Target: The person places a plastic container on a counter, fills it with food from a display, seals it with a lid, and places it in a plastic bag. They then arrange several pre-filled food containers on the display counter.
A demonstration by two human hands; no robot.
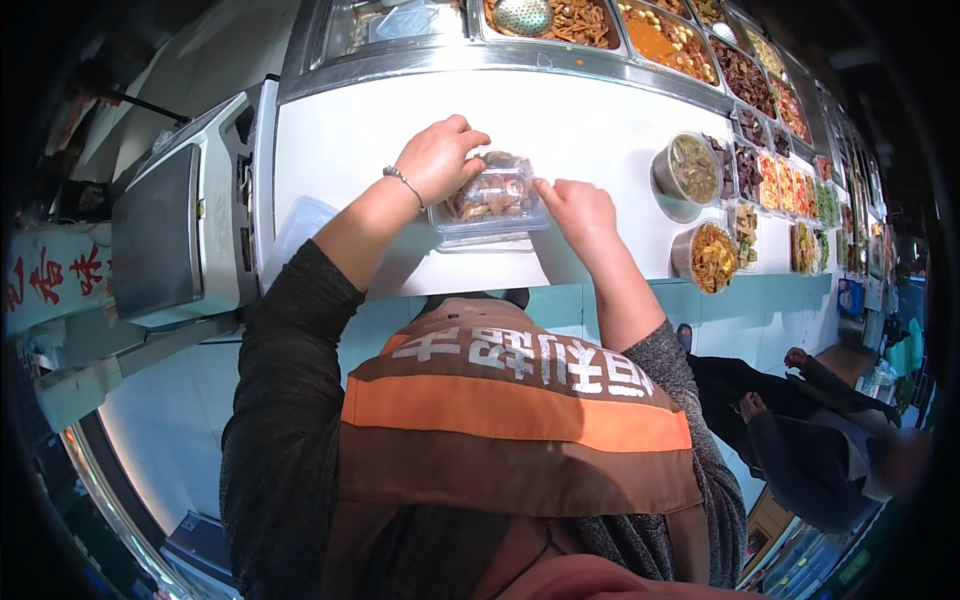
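In front of me on a white counter (352, 135) is a clear plastic food box (496, 195) with brown pieces of food inside. My left hand (442, 161), a bracelet at its wrist, is at the box's upper left corner, its thumb against the plastic. My right hand (583, 214) has its thumb at the right edge of the box, the other fingers curled. Both hands seem to hold the box by its sides, though the undersides of the fingers are hidden. Another clear plastic edge (487, 244) shows just under the box's near side.
Left stands a boxy grey-and-white machine (180, 217), with a translucent plastic sheet or lid (304, 217) beside it. To the right are two round tubs of food (691, 169) and several packed boxes (784, 184). Metal food pans (664, 45) line the far side. A person (802, 442) is at the right.
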